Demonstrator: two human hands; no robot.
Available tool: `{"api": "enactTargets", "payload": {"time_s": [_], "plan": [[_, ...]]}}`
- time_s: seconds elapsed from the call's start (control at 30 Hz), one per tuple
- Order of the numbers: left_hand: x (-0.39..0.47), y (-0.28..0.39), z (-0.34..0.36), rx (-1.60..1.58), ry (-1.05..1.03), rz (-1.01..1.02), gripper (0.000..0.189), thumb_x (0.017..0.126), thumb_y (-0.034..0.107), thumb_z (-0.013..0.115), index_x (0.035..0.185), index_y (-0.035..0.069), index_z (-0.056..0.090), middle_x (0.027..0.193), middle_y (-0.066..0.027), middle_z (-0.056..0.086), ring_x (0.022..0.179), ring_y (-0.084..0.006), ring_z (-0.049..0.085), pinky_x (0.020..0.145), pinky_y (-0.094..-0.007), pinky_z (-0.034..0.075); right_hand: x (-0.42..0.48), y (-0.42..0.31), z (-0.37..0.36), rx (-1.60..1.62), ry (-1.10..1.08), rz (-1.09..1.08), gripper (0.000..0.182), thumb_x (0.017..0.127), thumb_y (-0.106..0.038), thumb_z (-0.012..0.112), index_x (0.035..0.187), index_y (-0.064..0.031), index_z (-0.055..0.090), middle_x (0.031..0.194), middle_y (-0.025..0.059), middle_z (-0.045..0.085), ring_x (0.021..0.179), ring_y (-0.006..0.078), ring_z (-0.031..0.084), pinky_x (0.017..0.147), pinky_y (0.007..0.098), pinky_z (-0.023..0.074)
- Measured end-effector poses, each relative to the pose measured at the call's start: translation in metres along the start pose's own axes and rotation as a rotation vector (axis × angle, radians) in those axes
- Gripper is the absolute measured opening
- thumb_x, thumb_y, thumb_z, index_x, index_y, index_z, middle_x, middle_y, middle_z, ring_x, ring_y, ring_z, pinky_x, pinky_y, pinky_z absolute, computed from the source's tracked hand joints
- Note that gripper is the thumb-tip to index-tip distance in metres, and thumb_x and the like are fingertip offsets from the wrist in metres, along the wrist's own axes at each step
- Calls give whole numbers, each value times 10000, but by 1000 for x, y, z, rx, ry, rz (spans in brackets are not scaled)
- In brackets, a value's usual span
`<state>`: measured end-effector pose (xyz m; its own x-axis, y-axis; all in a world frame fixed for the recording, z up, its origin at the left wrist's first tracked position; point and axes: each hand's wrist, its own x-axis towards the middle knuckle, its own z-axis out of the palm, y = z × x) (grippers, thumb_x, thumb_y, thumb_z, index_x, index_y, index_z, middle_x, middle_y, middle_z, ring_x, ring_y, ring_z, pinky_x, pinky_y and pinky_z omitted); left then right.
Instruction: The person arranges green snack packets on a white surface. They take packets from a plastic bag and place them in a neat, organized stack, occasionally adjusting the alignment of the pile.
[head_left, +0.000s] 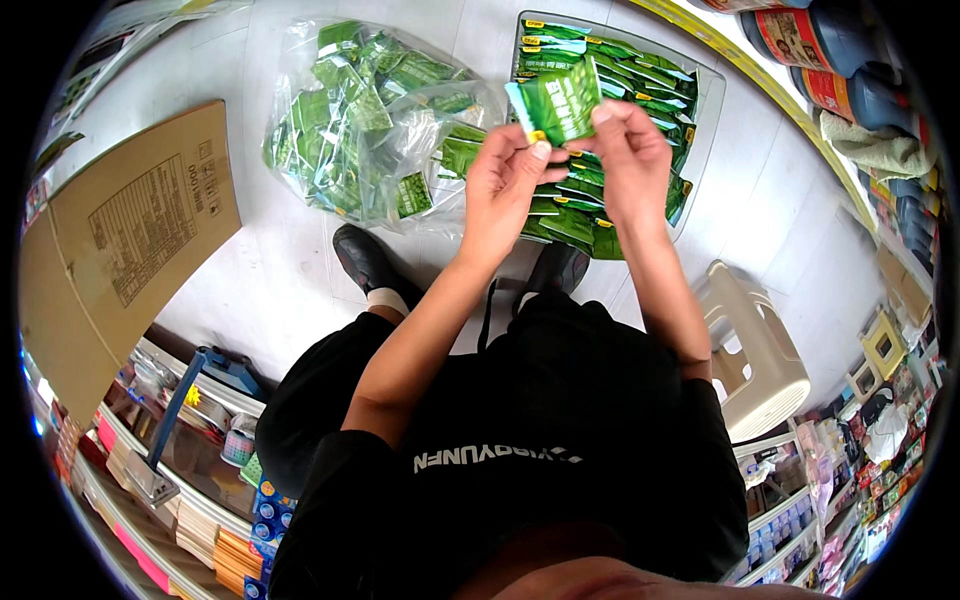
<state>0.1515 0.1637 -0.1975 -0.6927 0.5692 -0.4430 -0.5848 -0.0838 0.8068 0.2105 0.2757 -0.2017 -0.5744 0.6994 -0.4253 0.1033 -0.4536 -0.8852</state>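
Between my two hands, above a grey-rimmed bin, is one green snack packet. My left hand pinches its lower left corner by the yellow mark, and my right hand grips its right edge. Below them the bin is filled with rows of similar green packets, mostly standing on edge and overlapping. To the left on the floor lies a clear plastic bag full of loose green packets; a few lie near its opening at the right. My hands hide part of the bin's rows.
A cardboard box stands at the left. My shoes are close below the bag and bin. A beige plastic stool is at the right. Stocked shelves curve along the lower left; large bottles stand on a shelf at the upper right.
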Motion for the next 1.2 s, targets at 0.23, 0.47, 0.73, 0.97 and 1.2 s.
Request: {"api": "enactTargets", "payload": {"time_s": [0.23,0.47,0.73,0.97,1.2], "plan": [[50,31,-27,915,-289,507,153,882,157,559,859,9,592,632,6,526,551,-46,391,496,-204,340,3,-29,-5,-672,-139,-336,192,801,-103,647,963,-35,570,878,6,559,694,65,462,585,205,385],[98,40,-19,506,94,380,170,884,151,538,970,9,578,675,-24,551,582,-59,481,519,-203,389,72,4,-13,-600,-139,-149,303,860,-206,594,665,-19,457,587,-43,417,561,37,370,527,204,345],[-7,-52,-110,858,359,111,202,875,123,534,998,-34,564,842,-142,614,771,-230,598,701,-317,459,88,27,-5,-669,27,-377,327,815,-251,651,923,54,600,724,83,635,659,111,616,583,236,465],[23,-78,-123,1468,277,295,426,685,170,717,1026,-5,531,960,-214,546,938,-386,496,803,-443,396,67,18,8,-562,106,-344,365,824,-163,638,1102,42,517,937,71,610,720,123,636,551,210,484],[14,-90,-155,1382,222,174,317,713,197,701,919,-2,567,853,-205,576,805,-375,549,717,-434,425,0,12,11,-488,13,-410,154,866,-98,566,984,1,558,754,19,580,622,54,517,553,189,421]]}}
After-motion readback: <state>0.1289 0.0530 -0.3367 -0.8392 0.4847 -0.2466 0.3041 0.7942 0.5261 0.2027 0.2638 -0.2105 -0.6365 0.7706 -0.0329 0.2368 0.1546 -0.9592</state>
